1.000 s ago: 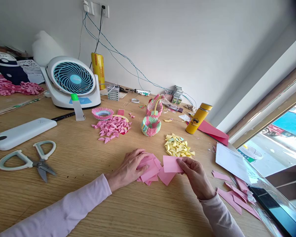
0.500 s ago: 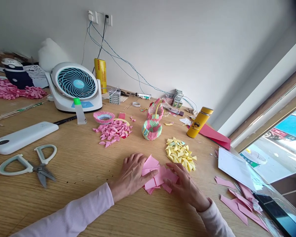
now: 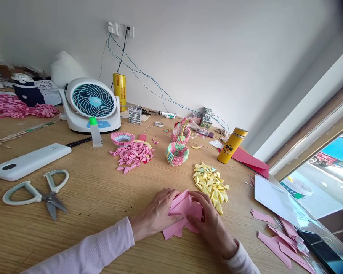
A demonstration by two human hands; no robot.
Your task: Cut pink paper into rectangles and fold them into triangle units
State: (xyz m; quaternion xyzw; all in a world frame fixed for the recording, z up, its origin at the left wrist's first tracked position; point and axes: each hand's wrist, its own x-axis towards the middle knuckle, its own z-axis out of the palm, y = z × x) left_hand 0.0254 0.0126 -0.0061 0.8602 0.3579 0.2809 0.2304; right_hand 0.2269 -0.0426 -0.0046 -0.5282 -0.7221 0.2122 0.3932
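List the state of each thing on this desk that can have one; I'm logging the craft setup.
left hand: pressing on the pink paper slips
right hand: pressing on the same slips
pink paper slips: loose pile, unfolded
scissors: closed, lying flat
glue bottle: upright, green cap on
yellow flask: upright, lid on
fan: upright; running or not, cannot tell
yellow folded pieces: loose heap

White wall (image 3: 217,57) (window (image 3: 326,167) right)
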